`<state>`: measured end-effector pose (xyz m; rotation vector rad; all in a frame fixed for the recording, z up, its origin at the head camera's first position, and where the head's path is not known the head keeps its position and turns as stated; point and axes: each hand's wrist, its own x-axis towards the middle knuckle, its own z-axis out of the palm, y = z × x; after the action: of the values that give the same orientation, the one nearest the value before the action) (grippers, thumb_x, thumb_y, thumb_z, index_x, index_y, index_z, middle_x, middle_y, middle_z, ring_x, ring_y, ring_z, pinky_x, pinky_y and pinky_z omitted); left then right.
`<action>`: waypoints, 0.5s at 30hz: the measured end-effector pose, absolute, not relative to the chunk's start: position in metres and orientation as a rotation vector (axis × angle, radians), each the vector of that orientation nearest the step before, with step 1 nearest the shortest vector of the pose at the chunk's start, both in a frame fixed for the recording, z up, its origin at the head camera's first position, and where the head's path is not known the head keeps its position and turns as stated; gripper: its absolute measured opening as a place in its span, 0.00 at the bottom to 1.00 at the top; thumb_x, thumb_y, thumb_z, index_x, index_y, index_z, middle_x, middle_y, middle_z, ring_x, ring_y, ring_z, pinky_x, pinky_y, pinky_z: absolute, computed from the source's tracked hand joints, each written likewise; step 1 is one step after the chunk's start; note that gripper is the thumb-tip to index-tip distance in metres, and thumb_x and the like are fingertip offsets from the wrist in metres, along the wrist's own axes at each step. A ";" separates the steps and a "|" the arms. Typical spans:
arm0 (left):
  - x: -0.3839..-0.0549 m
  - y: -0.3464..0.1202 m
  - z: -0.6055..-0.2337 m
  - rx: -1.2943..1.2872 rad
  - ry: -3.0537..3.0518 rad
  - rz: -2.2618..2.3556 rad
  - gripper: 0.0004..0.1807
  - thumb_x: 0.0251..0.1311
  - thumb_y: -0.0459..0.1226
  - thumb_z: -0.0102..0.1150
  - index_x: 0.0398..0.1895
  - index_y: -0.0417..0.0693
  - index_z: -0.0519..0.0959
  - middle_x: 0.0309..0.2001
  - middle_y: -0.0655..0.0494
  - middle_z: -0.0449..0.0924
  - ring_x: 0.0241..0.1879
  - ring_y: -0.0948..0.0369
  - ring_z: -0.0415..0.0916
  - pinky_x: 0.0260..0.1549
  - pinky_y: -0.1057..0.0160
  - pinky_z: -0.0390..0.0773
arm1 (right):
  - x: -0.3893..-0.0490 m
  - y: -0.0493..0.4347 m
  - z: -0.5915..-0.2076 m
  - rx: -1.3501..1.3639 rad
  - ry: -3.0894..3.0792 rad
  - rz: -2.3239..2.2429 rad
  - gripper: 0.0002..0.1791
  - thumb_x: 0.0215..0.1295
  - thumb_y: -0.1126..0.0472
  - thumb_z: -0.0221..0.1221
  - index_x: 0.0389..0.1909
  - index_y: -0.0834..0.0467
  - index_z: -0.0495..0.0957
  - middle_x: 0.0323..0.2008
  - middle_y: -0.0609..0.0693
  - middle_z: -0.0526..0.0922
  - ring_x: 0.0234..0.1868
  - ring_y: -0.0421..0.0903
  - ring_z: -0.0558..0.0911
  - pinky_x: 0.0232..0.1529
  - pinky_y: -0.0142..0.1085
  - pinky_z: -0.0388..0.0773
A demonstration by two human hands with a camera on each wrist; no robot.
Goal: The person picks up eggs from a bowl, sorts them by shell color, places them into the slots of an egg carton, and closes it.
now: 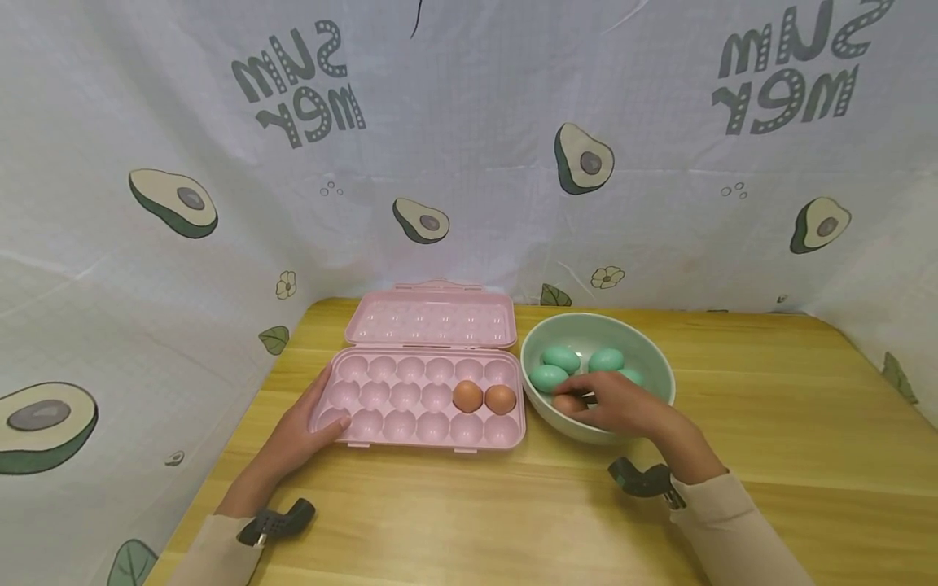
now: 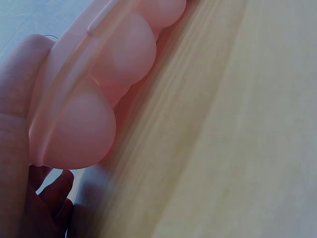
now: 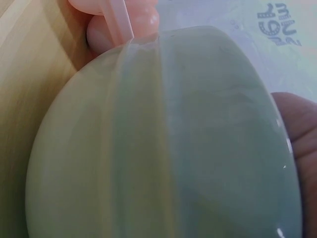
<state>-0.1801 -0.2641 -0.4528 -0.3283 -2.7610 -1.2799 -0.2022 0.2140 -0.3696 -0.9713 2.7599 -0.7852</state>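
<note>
1. Brown egg [image 1: 568, 407]: inside the bowl, near side, partly covered by the fingers. Should be light, stiff, smooth, a bit slippery. Can't tell real from fake; treat as fragile. Best hold: light fingertip-and-thumb pinch round the widest part, no squeezing.
2. Right hand [image 1: 614, 403]: fingers curled, pinching that egg. Exact fingertip contact is hidden.
3. Green eggs [image 1: 548, 378]: four visible in the bowl, one just beside the pinched egg. Probably roll if nudged.
4. Bowl [image 1: 655, 358]: pale green, glossy, looks rigid. Just right of the carton.
5. Carton [image 1: 405, 396]: pink, thin-looking, likely light and slightly flexy; hold by the rim. Lid folded back. Two brown eggs [image 1: 467, 396] sit at the right end of the middle row.
6. Left hand [image 1: 304, 431]: grips the carton's left end, thumb over the rim.
7. Table [image 1: 440, 521]: wood-grain, under everything.
</note>
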 end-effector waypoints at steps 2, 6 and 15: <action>-0.180 -0.264 -0.453 -0.329 -2.761 -1.279 0.51 0.56 0.47 0.64 0.78 0.52 0.45 0.75 0.40 0.48 0.71 0.39 0.48 0.66 0.36 0.51 | -0.202 0.214 -0.371 -0.977 2.763 -0.795 0.11 0.61 0.63 0.63 0.44 0.58 0.84 0.36 0.43 0.83 0.35 0.39 0.77 0.40 0.40 0.79; -0.180 -0.264 -0.453 -0.333 -2.761 -1.274 0.51 0.56 0.46 0.64 0.78 0.52 0.45 0.75 0.40 0.48 0.71 0.39 0.48 0.66 0.36 0.51 | -0.202 0.215 -0.372 -0.960 2.773 -0.801 0.11 0.61 0.64 0.63 0.44 0.57 0.84 0.38 0.43 0.83 0.38 0.40 0.79 0.43 0.43 0.80; -0.180 -0.264 -0.453 -0.323 -2.765 -1.287 0.51 0.56 0.47 0.64 0.78 0.54 0.45 0.75 0.41 0.48 0.71 0.39 0.47 0.66 0.35 0.50 | -0.203 0.214 -0.371 -0.951 2.797 -0.791 0.06 0.60 0.62 0.63 0.38 0.53 0.81 0.33 0.40 0.79 0.37 0.39 0.79 0.43 0.42 0.80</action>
<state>-0.1804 -0.2642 -0.4535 -0.3232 -2.7653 -1.2866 -0.2032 0.2144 -0.3715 -0.9514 2.7972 -0.7908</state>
